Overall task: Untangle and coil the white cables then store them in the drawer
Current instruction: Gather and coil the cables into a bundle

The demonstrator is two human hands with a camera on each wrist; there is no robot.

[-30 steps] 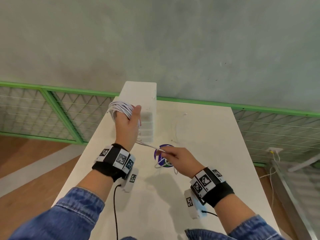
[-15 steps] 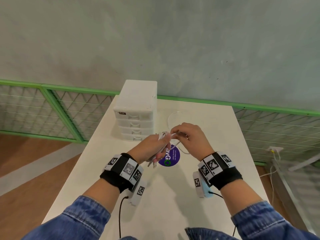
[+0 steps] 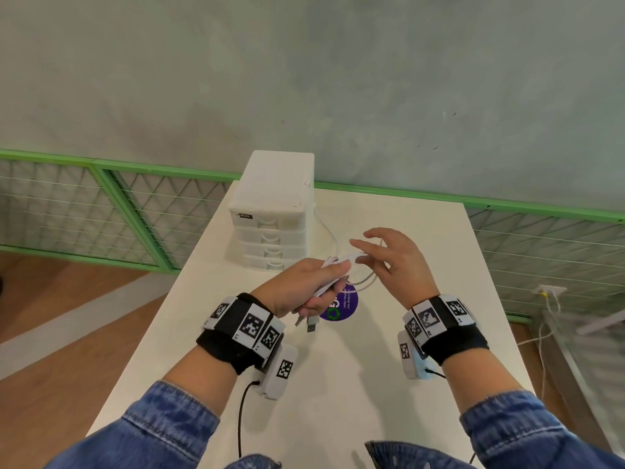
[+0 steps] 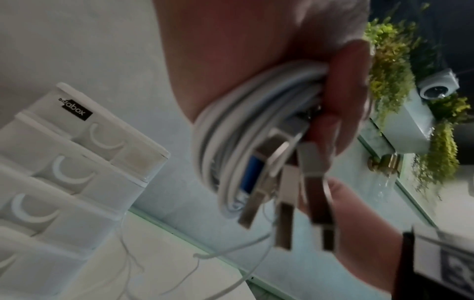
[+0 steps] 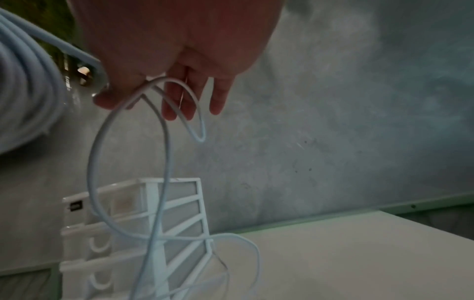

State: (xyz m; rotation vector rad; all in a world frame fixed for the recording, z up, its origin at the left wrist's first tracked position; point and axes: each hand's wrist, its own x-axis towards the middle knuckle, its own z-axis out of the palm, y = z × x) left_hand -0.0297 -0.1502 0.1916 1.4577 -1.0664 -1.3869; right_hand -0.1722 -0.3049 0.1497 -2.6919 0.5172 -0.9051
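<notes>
The left hand (image 3: 304, 286) has its grip wrapped round a round coil of smooth white cables (image 4: 223, 142), with flat metal plugs (image 4: 284, 223) dangling, just in front of the translucent plastic drawer unit (image 3: 274, 225). The right hand (image 3: 395, 262) has a wide grip, with a thin loose strand (image 5: 89, 162) looped at its fingers. Bare, matte counter (image 3: 355, 384) stretches right of the unit to a straight edge.

Left hand (image 3: 304, 286) held raised, fingers curled round cable coil (image 4: 225, 132). Right hand (image 3: 395, 262) held just beside, fingers spread, loosely extended.
</notes>
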